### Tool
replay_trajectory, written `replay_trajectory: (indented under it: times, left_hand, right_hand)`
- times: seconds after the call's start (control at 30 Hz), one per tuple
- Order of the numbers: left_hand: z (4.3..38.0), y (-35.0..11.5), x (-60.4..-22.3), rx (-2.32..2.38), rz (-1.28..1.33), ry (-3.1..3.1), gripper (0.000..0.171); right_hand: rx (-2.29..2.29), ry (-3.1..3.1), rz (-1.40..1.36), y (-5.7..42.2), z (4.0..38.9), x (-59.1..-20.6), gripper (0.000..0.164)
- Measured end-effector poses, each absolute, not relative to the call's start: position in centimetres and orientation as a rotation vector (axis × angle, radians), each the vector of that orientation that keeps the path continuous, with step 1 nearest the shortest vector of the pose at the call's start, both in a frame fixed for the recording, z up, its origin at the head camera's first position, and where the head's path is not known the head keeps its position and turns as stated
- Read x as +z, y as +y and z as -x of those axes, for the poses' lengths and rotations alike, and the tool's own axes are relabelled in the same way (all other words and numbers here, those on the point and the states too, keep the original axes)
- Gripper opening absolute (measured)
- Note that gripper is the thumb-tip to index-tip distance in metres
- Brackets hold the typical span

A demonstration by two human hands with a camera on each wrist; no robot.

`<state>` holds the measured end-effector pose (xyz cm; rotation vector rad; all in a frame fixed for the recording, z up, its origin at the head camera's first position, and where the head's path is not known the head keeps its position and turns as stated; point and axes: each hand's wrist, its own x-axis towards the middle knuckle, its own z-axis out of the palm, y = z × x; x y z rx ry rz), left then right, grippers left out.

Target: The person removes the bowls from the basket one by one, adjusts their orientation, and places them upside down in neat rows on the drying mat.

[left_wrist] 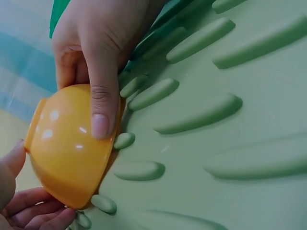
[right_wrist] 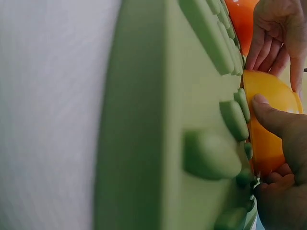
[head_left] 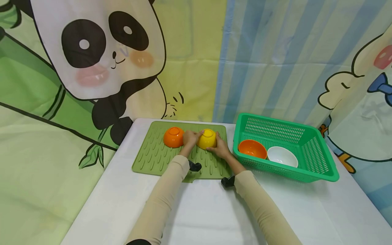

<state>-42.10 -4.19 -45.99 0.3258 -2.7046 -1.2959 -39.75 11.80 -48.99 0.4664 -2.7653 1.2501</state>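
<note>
A yellow bowl lies upside down on the green ridged mat. My left hand holds it from the left; in the left wrist view, the left thumb touches the foot ring while the fingers reach the rim. From the right, my right hand grips the same bowl, its thumb pressed along the side near the rim and its other fingers partly hidden behind. Just left of my left hand, an orange bowl also sits upside down on the mat.
To the right stands a green perforated basket, holding another orange bowl and a white bowl, both facing up. The mat and basket lie on a white-covered table. A printed curtain hangs behind the table.
</note>
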Motion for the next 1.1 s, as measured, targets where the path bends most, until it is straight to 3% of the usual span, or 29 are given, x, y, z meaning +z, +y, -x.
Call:
replay_trajectory:
  times: [0.37,0.67,0.9,1.1]
  left_hand:
    - [42.1,-4.2,-46.4,-1.336,-0.336,-2.671,0.05]
    - [42.3,-4.6,-46.6,-1.336,-0.322,-2.694,0.055]
    - [42.4,-4.6,-46.6,-1.344,-0.342,-2.689,0.057]
    - [42.5,-4.7,-46.7,-1.387,-0.355,-2.672,0.057]
  right_hand:
    - [1.115,-2.741,-0.41,10.2,38.1,-48.2,0.094]
    - [1.022,-2.809,-0.519,9.8,33.1,-41.3,0.084]
    - [1.078,-2.581,-0.75,16.2,31.6,-35.2,0.045]
    - [1.24,-2.72,-0.721,25.3,34.6,-32.8,0.037]
